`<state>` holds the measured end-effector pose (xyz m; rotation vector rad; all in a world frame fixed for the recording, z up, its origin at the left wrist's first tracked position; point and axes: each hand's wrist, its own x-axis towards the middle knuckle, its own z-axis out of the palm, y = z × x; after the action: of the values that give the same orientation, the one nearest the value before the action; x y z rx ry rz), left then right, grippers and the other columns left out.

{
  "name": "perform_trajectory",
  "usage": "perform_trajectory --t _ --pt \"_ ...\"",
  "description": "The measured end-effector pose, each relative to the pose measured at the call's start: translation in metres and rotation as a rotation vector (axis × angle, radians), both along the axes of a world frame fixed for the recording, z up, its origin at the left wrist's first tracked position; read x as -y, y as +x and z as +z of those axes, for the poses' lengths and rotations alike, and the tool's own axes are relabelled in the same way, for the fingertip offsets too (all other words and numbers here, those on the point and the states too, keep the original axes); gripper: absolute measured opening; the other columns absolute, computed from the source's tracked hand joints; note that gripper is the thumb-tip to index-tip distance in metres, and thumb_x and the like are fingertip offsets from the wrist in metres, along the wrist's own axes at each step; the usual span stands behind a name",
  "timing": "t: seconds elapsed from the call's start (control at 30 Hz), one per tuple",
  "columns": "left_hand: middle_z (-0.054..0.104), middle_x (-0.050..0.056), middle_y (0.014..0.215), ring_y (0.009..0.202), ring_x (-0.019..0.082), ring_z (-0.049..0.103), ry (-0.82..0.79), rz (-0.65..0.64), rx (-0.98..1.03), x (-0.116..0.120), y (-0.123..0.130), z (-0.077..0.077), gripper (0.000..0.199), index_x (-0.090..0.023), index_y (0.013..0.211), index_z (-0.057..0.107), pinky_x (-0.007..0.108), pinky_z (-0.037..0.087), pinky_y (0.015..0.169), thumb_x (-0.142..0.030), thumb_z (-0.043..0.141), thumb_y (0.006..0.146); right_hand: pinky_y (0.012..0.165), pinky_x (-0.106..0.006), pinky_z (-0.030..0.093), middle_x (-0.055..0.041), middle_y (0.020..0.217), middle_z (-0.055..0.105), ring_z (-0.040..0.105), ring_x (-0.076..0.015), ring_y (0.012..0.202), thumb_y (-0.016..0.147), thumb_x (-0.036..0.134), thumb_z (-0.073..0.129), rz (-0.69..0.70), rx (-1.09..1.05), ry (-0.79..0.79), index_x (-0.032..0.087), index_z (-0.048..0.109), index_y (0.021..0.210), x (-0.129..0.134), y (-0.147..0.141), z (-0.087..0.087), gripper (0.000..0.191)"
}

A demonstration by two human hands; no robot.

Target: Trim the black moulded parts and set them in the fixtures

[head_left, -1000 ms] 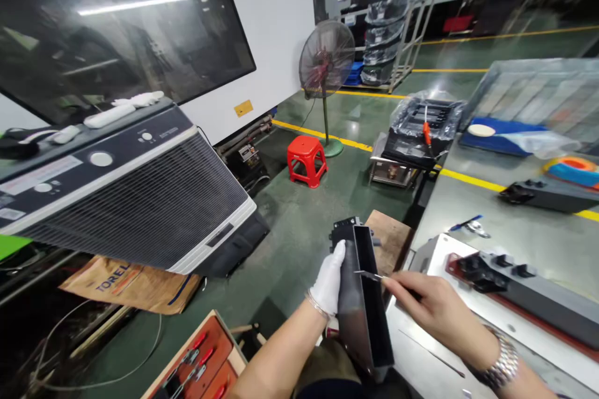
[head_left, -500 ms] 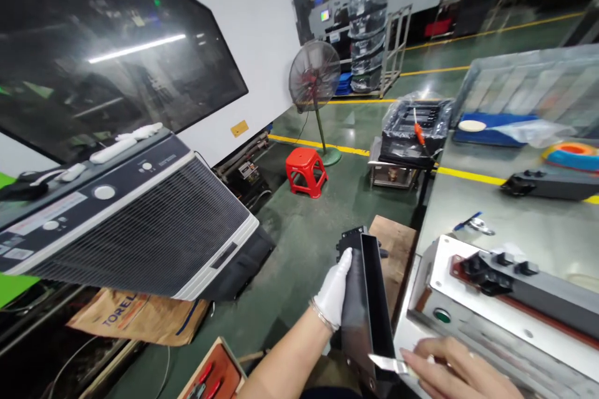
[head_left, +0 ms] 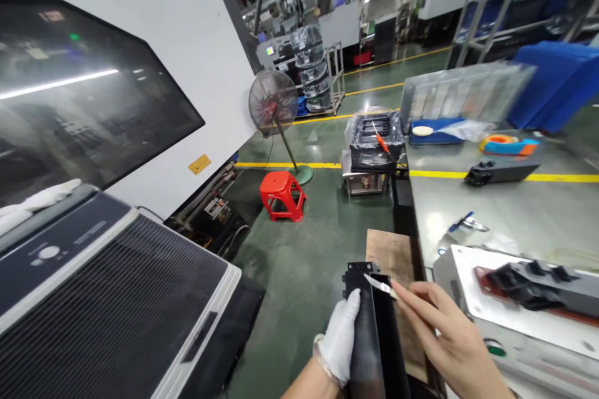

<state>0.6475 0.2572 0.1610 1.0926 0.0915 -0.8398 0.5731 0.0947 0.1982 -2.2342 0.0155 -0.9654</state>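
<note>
My left hand (head_left: 340, 340), in a white glove, grips the side of a long black plastic box-like part (head_left: 367, 343) with a hollow, open channel. The thumb lies along its upper edge. My bare right hand (head_left: 440, 324) pinches a small knife (head_left: 381, 285) with a pale blade. Its blade lies at the far end of the part, by the channel's rim; whether it touches is hard to tell. Right of that hand, a similar black part (head_left: 538, 283) rests on a white-topped metal fixture (head_left: 463, 274).
On the metal table (head_left: 435, 199) are another black part (head_left: 503, 173), an orange and blue tape dispenser (head_left: 510, 144) and a blue-handled tool (head_left: 463, 221). A red stool (head_left: 282, 195) and a fan (head_left: 274, 103) stand ahead. An air cooler (head_left: 140, 299) is at left.
My right hand has carried the knife from the near end of the black part to its far end. The view has turned to the right. My left hand still holds the part.
</note>
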Motion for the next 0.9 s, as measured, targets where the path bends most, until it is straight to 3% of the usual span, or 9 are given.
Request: perform_trajectory --t 0.1,0.17,0.33,0.43,0.57,0.7,0.8,0.9 --pt "0.078 0.006 0.089 0.098 0.027 0.067 0.203 0.132 -0.016 -0.031 0.033 0.004 0.072 -0.017 0.083 0.076 0.042 0.045 0.106 -0.072 0.087 0.038 0.062 -0.017 0.055 -0.0038 0.078 0.068 0.068 -0.0107 0.067 0.099 0.045 0.054 -0.208 -0.001 0.095 0.020 0.078 0.105 -0.028 0.030 -0.012 0.035" --pt "0.077 0.004 0.083 0.089 0.026 0.068 0.253 0.176 -0.077 -0.050 0.056 0.009 0.072 -0.019 0.075 0.071 0.043 0.051 0.095 -0.069 0.089 0.027 0.060 -0.015 0.054 -0.0038 0.077 0.069 0.068 -0.0099 0.064 0.098 0.045 0.056 -0.306 0.012 0.118 0.017 0.078 0.101 -0.050 0.046 -0.014 0.036" --pt "0.077 0.010 0.087 0.093 0.029 0.069 0.193 0.117 -0.014 -0.079 0.100 0.024 0.073 -0.014 0.081 0.071 0.042 0.052 0.092 -0.074 0.085 0.041 0.069 -0.017 0.056 -0.0045 0.084 0.069 0.070 -0.0112 0.074 0.097 0.045 0.058 -0.192 0.001 0.233 0.021 0.077 0.109 -0.106 0.081 -0.002 0.033" --pt "0.077 0.012 0.085 0.092 0.030 0.069 0.272 0.137 0.034 -0.085 0.116 0.031 0.079 -0.014 0.077 0.070 0.041 0.052 0.088 -0.080 0.081 0.035 0.060 -0.014 0.054 -0.0029 0.074 0.067 0.067 -0.0097 0.063 0.096 0.051 0.057 -0.290 -0.013 0.241 0.021 0.079 0.103 -0.122 0.098 0.003 0.038" --pt "0.076 0.013 0.082 0.088 0.032 0.069 0.260 0.104 0.029 -0.087 0.130 0.033 0.086 -0.012 0.076 0.071 0.042 0.052 0.085 -0.086 0.076 0.033 0.066 -0.018 0.056 -0.0056 0.080 0.069 0.069 -0.0120 0.070 0.094 0.054 0.059 -0.249 -0.052 0.296 0.020 0.079 0.104 -0.124 0.115 0.002 0.041" --pt "0.077 0.013 0.088 0.094 0.033 0.069 0.256 0.118 0.031 -0.089 0.145 0.028 0.089 -0.011 0.083 0.073 0.042 0.051 0.088 -0.086 0.078 0.033 0.053 -0.019 0.055 -0.0052 0.070 0.070 0.067 -0.0140 0.058 0.089 0.068 0.056 -0.340 -0.132 0.409 0.018 0.079 0.090 -0.117 0.131 -0.001 0.055" --pt "0.077 0.012 0.086 0.094 0.032 0.070 0.094 -0.017 0.003 -0.083 0.160 0.023 0.082 -0.012 0.087 0.075 0.042 0.050 0.094 -0.084 0.076 0.048 0.047 -0.020 0.052 -0.0001 0.057 0.064 0.060 -0.0134 0.047 0.091 0.064 0.055 -0.315 -0.165 0.469 0.018 0.074 0.083 -0.116 0.148 -0.001 0.051" --pt "0.076 0.011 0.087 0.100 0.032 0.069 -0.096 -0.214 -0.165 -0.066 0.176 0.017 0.072 -0.014 0.089 0.076 0.042 0.049 0.098 -0.079 0.077 0.057 0.048 -0.019 0.050 0.0030 0.055 0.056 0.057 -0.0122 0.049 0.092 0.061 0.055 -0.327 -0.118 0.495 0.021 0.062 0.071 -0.120 0.170 -0.002 0.047"
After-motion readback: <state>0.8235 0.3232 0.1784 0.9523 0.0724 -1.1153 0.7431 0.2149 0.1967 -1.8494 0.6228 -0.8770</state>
